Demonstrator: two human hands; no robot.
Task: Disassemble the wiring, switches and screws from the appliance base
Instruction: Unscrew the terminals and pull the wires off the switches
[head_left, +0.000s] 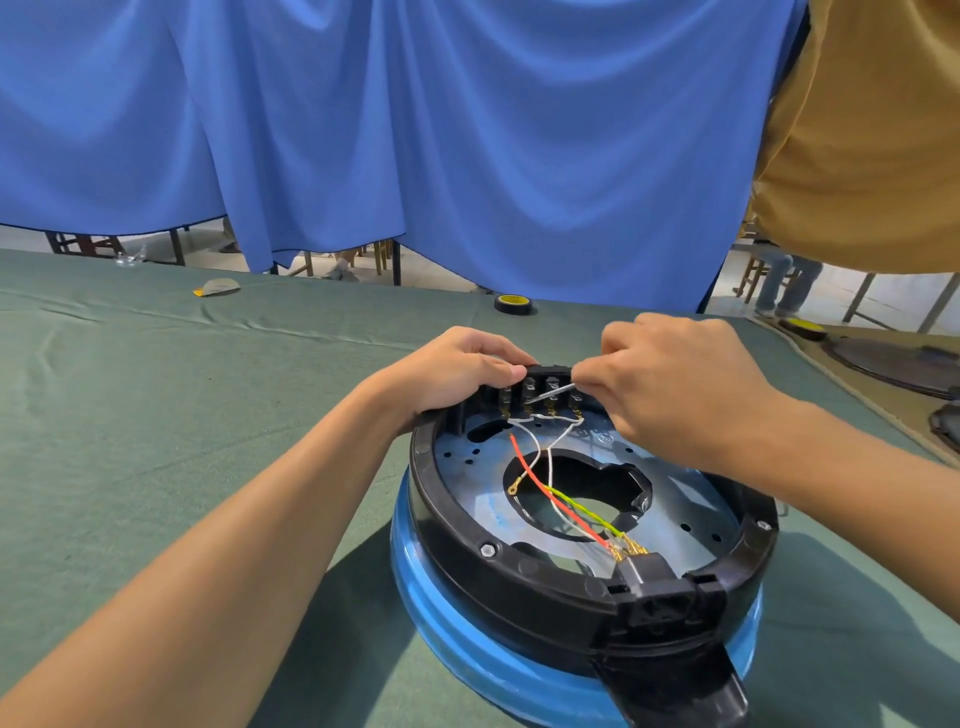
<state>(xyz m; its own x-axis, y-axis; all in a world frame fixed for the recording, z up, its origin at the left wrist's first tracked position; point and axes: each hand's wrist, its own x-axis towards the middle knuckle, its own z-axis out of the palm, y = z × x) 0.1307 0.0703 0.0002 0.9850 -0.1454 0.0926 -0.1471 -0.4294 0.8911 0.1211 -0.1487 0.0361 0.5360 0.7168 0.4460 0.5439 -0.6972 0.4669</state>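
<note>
Appliance base (467, 623) sits on the green-clothed surface (156, 389), plug socket (660, 597) at its near rim; red, white and green-yellow wires (540, 486) run from the socket across the plate to the switch block (550, 371) at the far rim. Left hand (457, 374) curled over the block's left end, thumb against its top; right hand (675, 384) pinches a thin metal tool (550, 393), tip among the terminals. Beyond: tape roll (513, 304), then blue curtain (415, 130).
</note>
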